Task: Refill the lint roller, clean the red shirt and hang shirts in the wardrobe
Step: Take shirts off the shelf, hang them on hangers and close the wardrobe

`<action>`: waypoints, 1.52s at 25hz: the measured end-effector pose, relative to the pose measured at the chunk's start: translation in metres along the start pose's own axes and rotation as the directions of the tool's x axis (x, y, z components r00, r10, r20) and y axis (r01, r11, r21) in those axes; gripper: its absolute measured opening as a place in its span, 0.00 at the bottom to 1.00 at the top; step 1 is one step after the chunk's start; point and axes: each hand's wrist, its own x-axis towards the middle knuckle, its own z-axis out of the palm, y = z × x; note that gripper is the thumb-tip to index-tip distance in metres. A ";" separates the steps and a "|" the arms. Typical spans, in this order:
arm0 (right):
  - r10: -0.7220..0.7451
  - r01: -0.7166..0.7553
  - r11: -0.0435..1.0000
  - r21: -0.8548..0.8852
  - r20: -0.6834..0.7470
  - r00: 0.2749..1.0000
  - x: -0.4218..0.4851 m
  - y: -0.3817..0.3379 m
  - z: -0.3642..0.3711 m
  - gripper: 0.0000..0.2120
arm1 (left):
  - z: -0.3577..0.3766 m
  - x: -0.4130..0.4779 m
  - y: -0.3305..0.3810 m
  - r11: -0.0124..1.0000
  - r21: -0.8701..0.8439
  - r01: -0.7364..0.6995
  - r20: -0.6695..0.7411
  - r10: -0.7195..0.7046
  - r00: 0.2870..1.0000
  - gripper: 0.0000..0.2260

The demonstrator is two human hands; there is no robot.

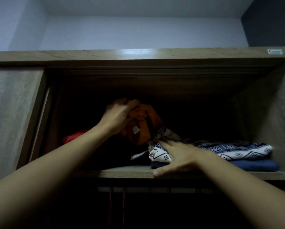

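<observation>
Both my arms reach up into the dark top compartment of a wooden wardrobe. My left hand grips a bunched orange garment with a white label, lifted above the shelf. My right hand rests with spread fingers on a folded navy-and-white patterned cloth, its thumb at the shelf edge. A red garment lies at the back left, partly hidden behind my left forearm.
A folded blue garment lies under the patterned cloth. Below the shelf runs a hanging rail with red hanger hooks. The sliding door stands at the left, and the wardrobe's side wall at the right.
</observation>
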 end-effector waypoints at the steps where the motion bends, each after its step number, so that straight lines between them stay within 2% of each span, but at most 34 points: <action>1: -0.003 0.003 1.000 -0.008 0.003 1.000 0.000 0.000 -0.001 0.59 | -0.005 0.002 -0.001 0.999 0.034 -0.033 -0.063 0.035 0.997 0.25; 3: -0.003 0.003 1.000 -0.013 0.003 1.000 0.001 0.000 -0.002 0.58 | -0.014 0.004 0.000 0.981 0.146 -0.125 -0.189 0.152 0.970 0.22; 5: -0.002 0.002 1.000 -0.011 -0.003 1.000 -0.002 -0.002 -0.001 0.57 | -0.021 0.001 0.002 0.943 0.275 -0.187 -0.212 0.250 0.945 0.18; 7: -0.005 0.005 1.000 -0.008 -0.019 1.000 -0.004 -0.003 -0.001 0.56 | -0.029 -0.004 0.004 0.928 0.327 -0.176 -0.193 0.248 0.949 0.19; 9: -0.004 0.004 1.000 -0.003 -0.004 1.000 -0.002 -0.001 -0.003 0.55 | -0.040 -0.008 0.002 0.905 0.404 -0.136 -0.239 0.248 0.939 0.18; 12: -0.010 0.014 0.986 0.167 -0.028 1.000 0.007 0.004 -0.010 0.53 | -0.063 -0.012 -0.007 0.825 0.552 -0.118 -0.366 0.367 0.855 0.13; 14: -0.001 0.012 0.969 0.247 -0.043 0.999 0.015 0.004 -0.016 0.55 | -0.080 -0.019 -0.011 0.800 0.590 -0.113 -0.411 0.418 0.810 0.12; 16: 0.027 -0.031 0.964 0.263 0.017 0.999 0.022 0.002 -0.022 0.53 | -0.098 -0.024 -0.008 0.828 0.551 -0.105 -0.422 0.385 0.821 0.17; 18: 0.035 -0.048 0.973 0.225 0.064 0.997 0.027 -0.003 -0.023 0.49 | -0.116 -0.029 -0.002 0.846 0.527 -0.084 -0.386 0.326 0.863 0.21; 21: 0.036 -0.035 0.991 0.133 -0.011 0.999 0.021 -0.009 -0.022 0.51 | -0.139 -0.045 0.012 0.857 0.515 -0.033 -0.354 0.248 0.902 0.20; 23: -0.043 0.065 0.989 0.132 -0.166 0.985 0.000 -0.017 -0.021 0.50 | -0.152 -0.061 0.020 0.899 0.437 -0.011 -0.359 0.185 0.915 0.19; 25: -0.107 0.222 0.916 0.333 -0.330 0.938 -0.028 -0.030 -0.017 0.50 | -0.163 -0.077 0.025 0.953 0.298 -0.047 -0.276 0.133 0.952 0.19; 26: -0.090 0.318 0.816 0.483 -0.436 0.895 -0.045 -0.039 -0.016 0.46 | -0.167 -0.088 0.028 0.974 0.217 -0.064 -0.197 0.108 0.974 0.20; 27: -0.026 0.414 0.660 0.627 -0.532 0.846 -0.061 -0.048 -0.015 0.38 | -0.171 -0.101 0.032 0.989 0.134 -0.062 -0.110 0.077 0.991 0.22; 28: 0.059 0.502 0.482 0.718 -0.599 0.799 -0.080 -0.059 -0.015 0.30 | -0.173 -0.114 0.038 0.998 0.053 -0.034 -0.031 0.036 0.999 0.24; 29: 0.144 0.541 0.359 0.761 -0.618 0.773 -0.099 -0.070 -0.016 0.25 | -0.175 -0.127 0.044 1.000 -0.014 0.019 0.038 -0.018 0.999 0.24; 30: 0.151 0.539 0.328 0.776 -0.606 0.781 -0.122 -0.084 -0.017 0.24 | -0.176 -0.140 0.051 0.994 -0.062 0.090 0.100 -0.084 0.992 0.24; 31: 0.082 0.515 0.356 0.780 -0.575 0.814 -0.143 -0.099 -0.013 0.28 | -0.175 -0.153 0.057 0.978 -0.112 0.174 0.161 -0.155 0.975 0.23; 32: -0.011 0.456 0.438 0.775 -0.503 0.864 -0.160 -0.115 -0.006 0.35 | -0.172 -0.165 0.062 0.947 -0.181 0.264 0.221 -0.222 0.950 0.21; 34: -0.101 0.308 0.617 0.725 -0.315 0.944 -0.186 -0.148 0.011 0.50 | -0.169 -0.189 0.069 0.817 -0.372 0.442 0.362 -0.311 0.879 0.18; 35: -0.103 0.275 0.672 0.688 -0.281 0.954 -0.191 -0.162 0.020 0.53 | -0.168 -0.201 0.070 0.731 -0.459 0.505 0.418 -0.324 0.849 0.17; 36: -0.083 0.258 0.705 0.660 -0.285 0.955 -0.193 -0.173 0.028 0.53 | -0.167 -0.214 0.069 0.659 -0.515 0.548 0.463 -0.324 0.825 0.16; 38: -0.022 0.230 0.717 0.657 -0.309 0.951 -0.190 -0.183 0.035 0.44 | -0.169 -0.238 0.061 0.586 -0.550 0.595 0.535 -0.300 0.790 0.15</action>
